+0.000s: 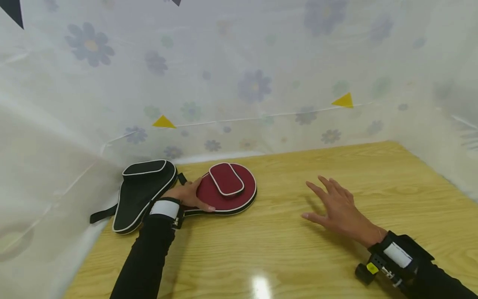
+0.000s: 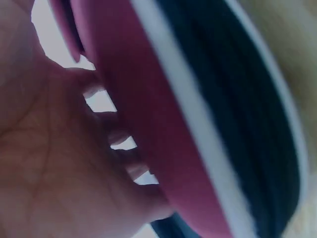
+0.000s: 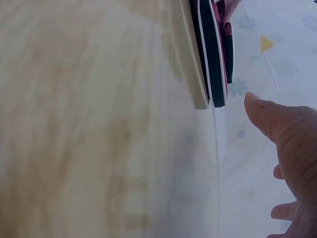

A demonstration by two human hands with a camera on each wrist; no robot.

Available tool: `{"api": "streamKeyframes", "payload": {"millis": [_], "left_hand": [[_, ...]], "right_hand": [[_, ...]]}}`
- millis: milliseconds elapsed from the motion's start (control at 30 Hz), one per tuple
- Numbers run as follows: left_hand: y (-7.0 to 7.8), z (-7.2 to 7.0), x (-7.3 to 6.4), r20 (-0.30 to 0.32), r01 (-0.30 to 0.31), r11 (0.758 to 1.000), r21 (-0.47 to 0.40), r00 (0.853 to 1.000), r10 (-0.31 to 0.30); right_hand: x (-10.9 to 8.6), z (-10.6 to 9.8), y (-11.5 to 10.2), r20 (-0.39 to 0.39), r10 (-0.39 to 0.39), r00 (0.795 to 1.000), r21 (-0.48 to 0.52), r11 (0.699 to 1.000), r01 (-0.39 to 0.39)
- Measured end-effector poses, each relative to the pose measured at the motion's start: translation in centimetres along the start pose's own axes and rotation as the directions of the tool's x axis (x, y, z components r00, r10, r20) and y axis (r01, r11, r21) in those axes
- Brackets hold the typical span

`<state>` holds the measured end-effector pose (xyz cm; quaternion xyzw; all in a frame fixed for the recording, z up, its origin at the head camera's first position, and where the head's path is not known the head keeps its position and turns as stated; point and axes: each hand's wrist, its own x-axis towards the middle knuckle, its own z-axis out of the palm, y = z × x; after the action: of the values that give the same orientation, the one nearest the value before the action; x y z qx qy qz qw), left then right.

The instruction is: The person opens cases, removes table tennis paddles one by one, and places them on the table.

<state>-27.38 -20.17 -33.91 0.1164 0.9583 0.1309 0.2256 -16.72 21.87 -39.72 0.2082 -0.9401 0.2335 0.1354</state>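
Note:
A dark red table tennis bat case (image 1: 203,198) with white piping, black sides and a small front pocket lies flat on the wooden table, its round end to the right. Over its narrow left part is my left hand (image 1: 189,195), thumb and forefinger spread wide on the red face. The left wrist view has the hand's fingers (image 2: 116,130) against that face, close up. My right hand (image 1: 341,218) hovers above the table to the right, fingers apart, holding nothing. In the right wrist view its thumb (image 3: 270,116) points towards the red case (image 3: 213,59).
A black table tennis bat case (image 1: 147,195) with white piping and a strap (image 1: 102,214) lies left of the red one, beside the left wrist. Flower-patterned white sheeting (image 1: 224,83) rises behind the wooden table (image 1: 231,257) and at both sides. Yellow triangles (image 1: 164,121) mark the sheeting.

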Motion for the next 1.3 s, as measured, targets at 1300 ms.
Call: {"api": "streamKeyframes", "payload": {"millis": [1300], "left_hand": [[10.8,6.1,-1.7,-0.221,-0.029,0.994,0.105,0.974,0.051]], "right_hand": [[1.7,0.4,-0.6,-0.012,-0.032,0.999,-0.019,0.999,0.032]]}}
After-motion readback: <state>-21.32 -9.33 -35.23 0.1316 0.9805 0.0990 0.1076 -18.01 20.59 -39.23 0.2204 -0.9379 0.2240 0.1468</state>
